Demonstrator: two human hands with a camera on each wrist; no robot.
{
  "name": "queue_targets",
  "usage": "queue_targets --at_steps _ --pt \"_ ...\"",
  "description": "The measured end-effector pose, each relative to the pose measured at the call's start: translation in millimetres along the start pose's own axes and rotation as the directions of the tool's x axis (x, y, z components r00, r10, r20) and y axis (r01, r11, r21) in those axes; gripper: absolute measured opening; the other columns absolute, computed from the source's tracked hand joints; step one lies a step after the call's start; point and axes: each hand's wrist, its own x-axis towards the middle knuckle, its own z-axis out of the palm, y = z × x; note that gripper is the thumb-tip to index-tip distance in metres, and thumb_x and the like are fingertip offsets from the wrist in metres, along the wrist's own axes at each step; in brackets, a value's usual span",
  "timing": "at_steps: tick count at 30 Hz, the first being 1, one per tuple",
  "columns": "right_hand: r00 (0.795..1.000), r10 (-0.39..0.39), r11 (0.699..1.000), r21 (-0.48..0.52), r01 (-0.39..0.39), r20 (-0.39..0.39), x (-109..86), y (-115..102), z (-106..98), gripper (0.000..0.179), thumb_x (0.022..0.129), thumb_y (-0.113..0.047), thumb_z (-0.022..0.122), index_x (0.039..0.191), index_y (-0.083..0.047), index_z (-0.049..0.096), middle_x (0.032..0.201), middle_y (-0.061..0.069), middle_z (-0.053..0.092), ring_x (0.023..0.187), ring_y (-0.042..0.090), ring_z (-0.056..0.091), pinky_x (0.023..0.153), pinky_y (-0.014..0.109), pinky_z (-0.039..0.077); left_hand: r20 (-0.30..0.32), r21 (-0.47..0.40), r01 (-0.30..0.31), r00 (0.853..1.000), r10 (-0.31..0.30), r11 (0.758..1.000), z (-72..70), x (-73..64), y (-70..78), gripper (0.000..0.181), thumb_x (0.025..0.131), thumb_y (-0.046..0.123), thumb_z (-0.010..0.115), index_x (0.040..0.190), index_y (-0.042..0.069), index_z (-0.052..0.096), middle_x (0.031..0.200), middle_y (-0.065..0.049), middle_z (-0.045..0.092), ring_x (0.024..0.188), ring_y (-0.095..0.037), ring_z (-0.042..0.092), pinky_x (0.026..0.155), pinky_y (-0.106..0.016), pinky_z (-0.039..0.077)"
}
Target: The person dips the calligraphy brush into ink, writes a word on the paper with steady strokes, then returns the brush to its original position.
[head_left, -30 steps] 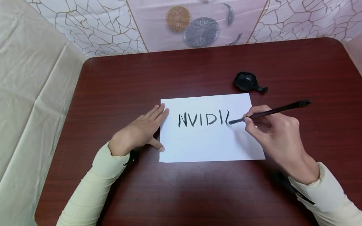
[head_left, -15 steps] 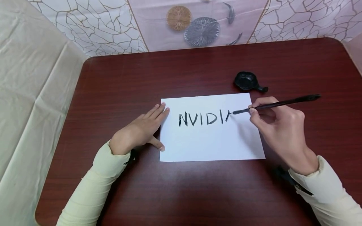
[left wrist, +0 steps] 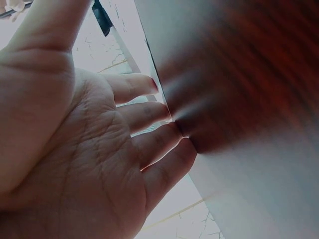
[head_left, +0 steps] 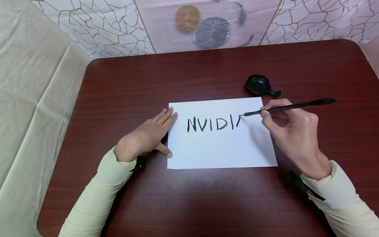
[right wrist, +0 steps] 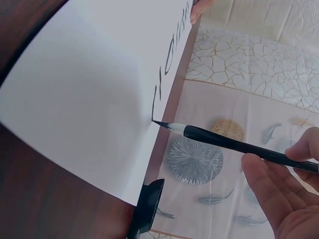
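Note:
A white sheet of paper (head_left: pixel 219 151) lies on the dark red wooden table (head_left: pixel 177 204), with black brushed letters (head_left: pixel 221 124) reading NVIDI and one slanted stroke after them. My right hand (head_left: pixel 296 138) pinches a black paintbrush (head_left: pixel 299 105) between thumb and fingers. In the right wrist view the dark tip of the brush (right wrist: pixel 172 127) meets the paper at the top of that slanted stroke. My left hand (head_left: pixel 145 136) rests at the sheet's left edge, fingertips and thumb on the paper. The left wrist view shows the left hand's palm (left wrist: pixel 94 149) with its fingers straight.
A small black dish (head_left: pixel 258 84) with a short handle stands just beyond the paper's far right corner. Behind the table hangs a patterned cloth (head_left: pixel 213 26). Pale draped fabric (head_left: pixel 32 108) borders the left side.
My right hand has moved the brush from the lower end of the slanted stroke up and slightly right to its top. The left hand and paper hold their place.

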Motion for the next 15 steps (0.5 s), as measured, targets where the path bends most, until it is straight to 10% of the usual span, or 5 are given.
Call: queue_targets --at_steps 15 --pt "1.000 0.009 0.997 -0.076 -0.008 0.013 -8.3 -1.6 -5.0 0.012 0.087 0.003 0.072 0.098 -0.001 0.076 0.084 0.009 0.077 0.079 -0.027 0.057 0.075 -0.001 0.044 0.015 -0.010 -0.001 1.000 0.001 1.000 -1.0 1.2 -0.6 0.139 0.074 0.049 0.094 0.171 0.010 0.001 0.178 -0.008 -0.011 0.164 -0.031 -0.008 0.127 -0.060 0.020"
